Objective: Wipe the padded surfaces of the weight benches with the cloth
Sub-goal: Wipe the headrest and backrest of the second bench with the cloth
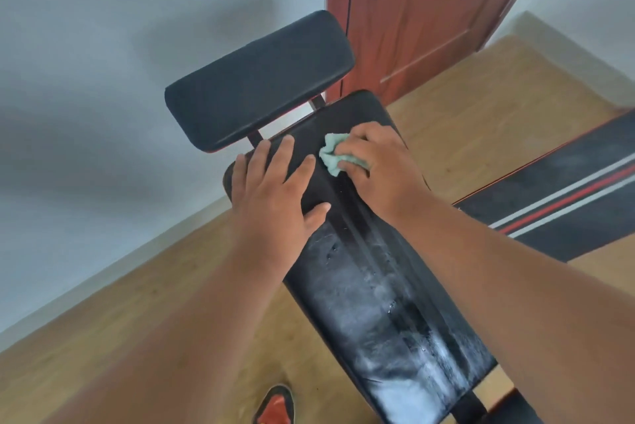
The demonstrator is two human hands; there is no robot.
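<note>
A long black bench pad point(371, 286) runs from the bottom right up to the middle of the view, streaked with wet and dusty marks along its lower half. My right hand point(378, 162) presses a crumpled light green cloth point(335, 154) onto the pad's far end, fingers curled over it. My left hand point(275, 183) lies flat on the pad's left side with its fingers spread. A second black pad point(261, 80) stands raised beyond the far end, on metal posts.
A second bench pad point(567, 200), black with red and white stripes, lies at the right. A reddish-brown door point(422, 11) stands behind, between pale walls. Light wooden floor point(154, 303) surrounds the bench. A red and black shoe point(275, 406) shows at the bottom edge.
</note>
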